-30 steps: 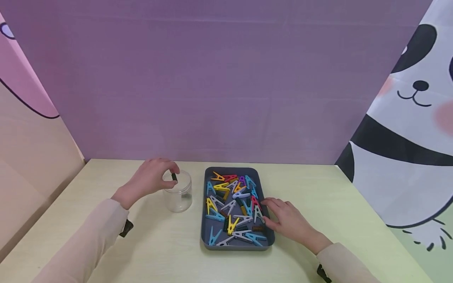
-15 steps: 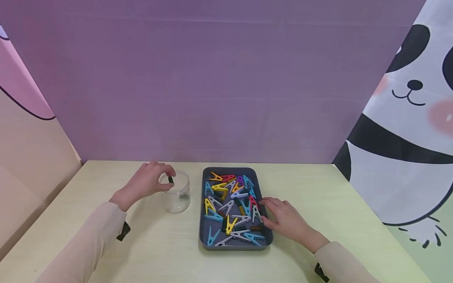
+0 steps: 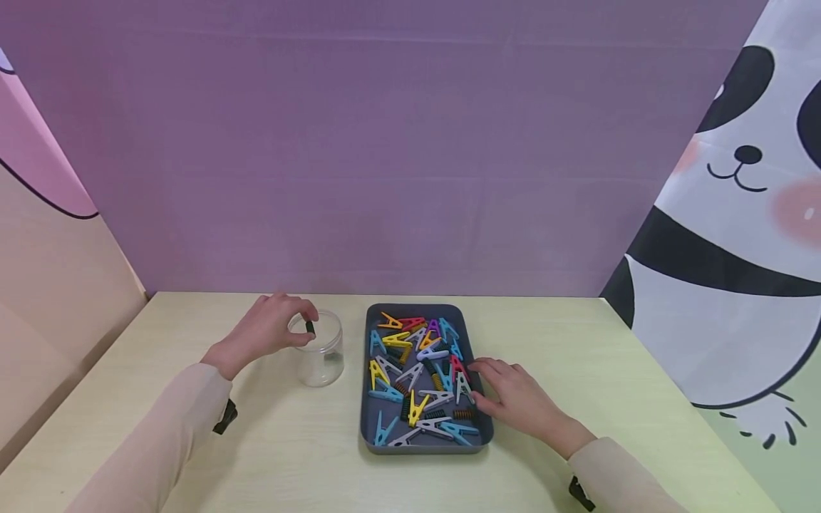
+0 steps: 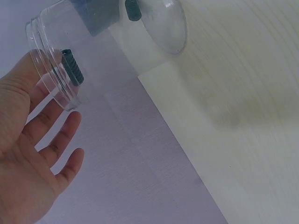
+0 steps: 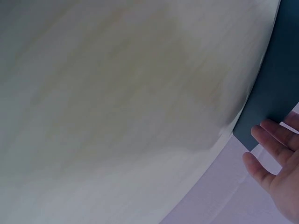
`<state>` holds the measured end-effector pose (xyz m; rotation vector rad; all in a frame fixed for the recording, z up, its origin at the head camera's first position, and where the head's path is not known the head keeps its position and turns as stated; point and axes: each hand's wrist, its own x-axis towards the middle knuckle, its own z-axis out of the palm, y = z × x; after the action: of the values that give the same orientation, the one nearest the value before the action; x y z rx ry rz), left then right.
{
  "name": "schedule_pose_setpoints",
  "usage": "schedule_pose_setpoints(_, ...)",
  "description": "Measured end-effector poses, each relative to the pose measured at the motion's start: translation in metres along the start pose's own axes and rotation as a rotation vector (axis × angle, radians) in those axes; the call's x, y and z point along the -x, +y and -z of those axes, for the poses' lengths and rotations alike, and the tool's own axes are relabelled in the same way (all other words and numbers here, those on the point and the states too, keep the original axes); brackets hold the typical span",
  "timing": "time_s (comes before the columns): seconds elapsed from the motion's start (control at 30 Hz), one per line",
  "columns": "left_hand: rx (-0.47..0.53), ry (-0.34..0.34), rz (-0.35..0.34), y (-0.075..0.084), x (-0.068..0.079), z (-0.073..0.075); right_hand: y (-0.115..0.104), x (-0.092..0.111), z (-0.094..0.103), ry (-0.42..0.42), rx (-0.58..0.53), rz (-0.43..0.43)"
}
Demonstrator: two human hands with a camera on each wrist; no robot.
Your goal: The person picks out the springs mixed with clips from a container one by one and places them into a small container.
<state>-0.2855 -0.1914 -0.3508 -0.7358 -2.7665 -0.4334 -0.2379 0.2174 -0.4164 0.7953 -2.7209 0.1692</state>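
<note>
The jar (image 3: 321, 367) is see-through, smooth and shiny, like plastic. The dark spring (image 4: 73, 68) is bumpy with ridges. The tray (image 3: 426, 450) looks like smooth, dull plastic. The clips (image 3: 415, 415) look like smooth plastic. The counter (image 3: 256, 456) looks like wood with streaky lines. The sleeves (image 3: 154, 420) are dull cloth.

Head view: a pale, faintly grained tabletop (image 3: 545, 331) is filling the lower part. Behind it a purple backdrop (image 3: 410, 157) is rising, showing faint creases. On the right a panda print (image 3: 725, 235) is smiling, pink-cheeked; on the left a black-outlined pink figure (image 3: 38, 135) is showing above a beige panel (image 3: 58, 292).
</note>
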Motion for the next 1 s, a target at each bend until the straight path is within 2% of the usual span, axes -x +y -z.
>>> schedule_pose_setpoints(0.83, -0.049, 0.018, -0.007, 0.0039, 0.0021, 0.0018, -0.0026, 0.0002, 0.0017, -0.020, 0.001, -0.013)
schedule_pose_setpoints(1.0, -0.066, 0.036, -0.026, 0.0075, 0.0016, 0.0026, -0.0028, 0.0003, 0.0025, -0.015, -0.002, -0.013)
